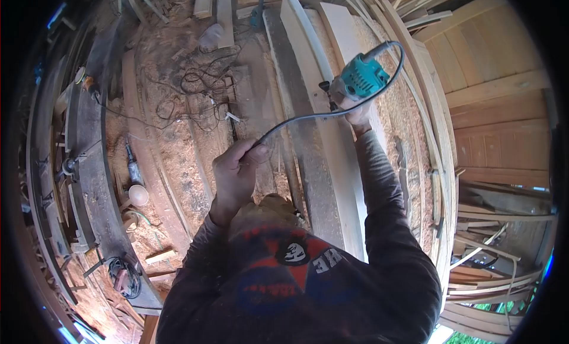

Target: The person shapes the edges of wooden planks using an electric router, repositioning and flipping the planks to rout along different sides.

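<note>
A teal power tool (363, 77) rests over the long pale plank (308, 59), with my right hand (354, 111) wrapped round its lower part. From the tool's top a dark cord (308, 116) loops round and runs left to my left hand (240, 166), whose thumb and fingers pinch it. The plank lies lengthwise on a dark, dusty beam (314, 178). Another pale board (342, 32) lies to the right of the plank, partly behind the tool.
Tangled cables (201, 83) lie among wood shavings on the left. Beyond them are a grinder-like tool (134, 166), a round pale disc (138, 195) and a coiled dark cord (123, 277). Wood strips (486, 279) are piled at right beside a wooden panel wall (498, 112).
</note>
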The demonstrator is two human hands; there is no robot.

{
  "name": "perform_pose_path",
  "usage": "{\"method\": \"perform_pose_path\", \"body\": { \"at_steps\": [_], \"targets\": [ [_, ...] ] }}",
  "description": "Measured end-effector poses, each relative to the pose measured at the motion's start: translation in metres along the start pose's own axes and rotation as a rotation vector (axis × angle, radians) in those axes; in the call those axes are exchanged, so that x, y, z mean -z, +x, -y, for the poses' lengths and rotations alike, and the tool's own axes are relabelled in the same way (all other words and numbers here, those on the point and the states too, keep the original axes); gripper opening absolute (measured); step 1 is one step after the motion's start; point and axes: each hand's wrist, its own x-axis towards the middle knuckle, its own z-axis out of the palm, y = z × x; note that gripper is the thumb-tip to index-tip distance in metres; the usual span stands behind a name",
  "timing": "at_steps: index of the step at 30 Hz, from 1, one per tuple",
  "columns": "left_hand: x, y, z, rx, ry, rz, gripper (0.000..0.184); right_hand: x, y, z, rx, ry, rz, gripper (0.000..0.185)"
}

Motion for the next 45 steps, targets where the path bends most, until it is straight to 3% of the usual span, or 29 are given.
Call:
{"method": "perform_pose_path", "body": {
  "at_steps": [5,7,12,14,21,25,29,31,32,35,36,41,45],
  "targets": [
    [-0.002,-0.082,-0.010,-0.013,0.031,-0.048,0.021,0.018,-0.057,0.054,0.058,-0.096,0.073,0.046],
    [-0.006,-0.115,-0.020,0.091,0.012,-0.070,0.021,0.022,-0.077,0.068,0.050,-0.021,0.063,0.045],
    [-0.006,-0.167,-0.042,0.121,-0.026,-0.050,0.020,0.038,-0.122,0.085,0.045,-0.077,0.084,0.045],
    [-0.008,-0.175,-0.052,0.095,0.009,-0.045,0.021,0.034,-0.141,0.111,-0.010,0.141,0.031,0.043],
    [-0.016,-0.212,-0.068,0.113,-0.012,0.010,0.020,0.064,-0.198,0.133,-0.058,-0.123,0.062,0.049],
    [-0.023,-0.234,-0.072,0.073,0.009,0.035,0.020,0.075,-0.234,0.141,0.002,-0.025,0.007,0.048],
    [-0.021,-0.266,-0.074,0.037,0.000,0.013,0.021,0.083,-0.268,0.156,-0.112,0.025,0.048,0.050],
    [-0.019,-0.285,-0.078,0.047,-0.013,0.022,0.016,0.091,-0.283,0.159,-0.061,0.009,0.021,0.044],
    [-0.018,-0.296,-0.081,0.050,-0.010,0.017,0.016,0.099,-0.290,0.161,-0.029,-0.147,0.018,0.039],
    [-0.014,-0.342,-0.092,0.056,0.036,0.009,0.016,0.109,-0.318,0.160,-0.042,-0.037,0.073,0.037],
    [-0.015,-0.358,-0.097,0.081,-0.005,0.007,0.019,0.103,-0.330,0.185,-0.082,0.114,0.023,0.040],
    [-0.008,-0.430,-0.093,0.102,-0.035,0.025,0.022,0.125,-0.382,0.190,-0.044,-0.078,0.024,0.049],
    [-0.008,-0.470,-0.108,0.135,-0.019,0.042,0.021,0.134,-0.421,0.206,-0.027,0.072,-0.042,0.046]
  ]
}}
